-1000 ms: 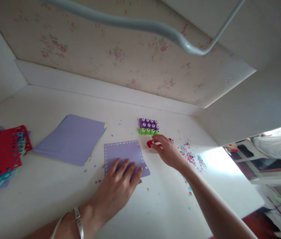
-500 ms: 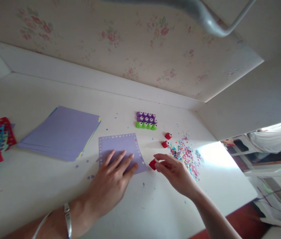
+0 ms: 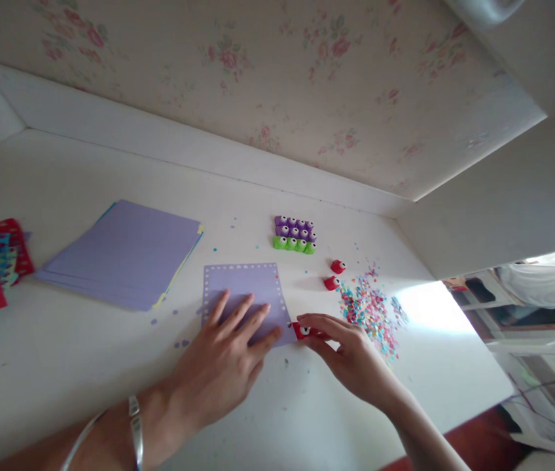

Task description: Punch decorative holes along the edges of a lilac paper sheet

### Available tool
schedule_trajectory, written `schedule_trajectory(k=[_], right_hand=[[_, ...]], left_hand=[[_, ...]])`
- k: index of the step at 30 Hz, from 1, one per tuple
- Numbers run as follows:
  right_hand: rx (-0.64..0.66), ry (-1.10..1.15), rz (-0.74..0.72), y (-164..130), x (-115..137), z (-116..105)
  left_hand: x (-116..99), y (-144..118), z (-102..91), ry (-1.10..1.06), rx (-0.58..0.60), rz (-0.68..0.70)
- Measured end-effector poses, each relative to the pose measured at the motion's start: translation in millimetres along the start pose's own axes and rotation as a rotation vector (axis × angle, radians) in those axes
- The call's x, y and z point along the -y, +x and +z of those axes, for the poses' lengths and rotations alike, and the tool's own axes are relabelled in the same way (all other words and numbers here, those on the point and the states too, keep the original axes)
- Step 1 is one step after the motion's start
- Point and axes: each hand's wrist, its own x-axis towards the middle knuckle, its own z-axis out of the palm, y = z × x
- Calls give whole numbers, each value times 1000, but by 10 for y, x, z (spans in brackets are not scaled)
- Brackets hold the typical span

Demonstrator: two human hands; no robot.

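Left hand lies flat, fingers spread, on the punched lilac card — right hand pinches a red punch at its corner; bare tabletop nearby.

Left hand lies flat, fingers spread; right hand pinches.

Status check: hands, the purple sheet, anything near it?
Left hand flat on purple sheet. Right hand pinching red punch at sheet's corner. Two more red punches, confetti to the right, apart.
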Motion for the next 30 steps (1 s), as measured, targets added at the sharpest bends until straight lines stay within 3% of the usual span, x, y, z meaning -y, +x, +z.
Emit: schedule_trajectory(k=[13,18,25,30], right_hand=[[30,154,115,7,-69,2],[57,80,72,20,-39,-16],[121,-126,-108,72,90,-86],[159,-90,-55,119,134,-99]], left_hand=[[10,-44,35,-12,-20,3],[3,-46,33,5,-19,14],[12,-33,31,26,-24,36],[9,-50,25,25,-15,39]])
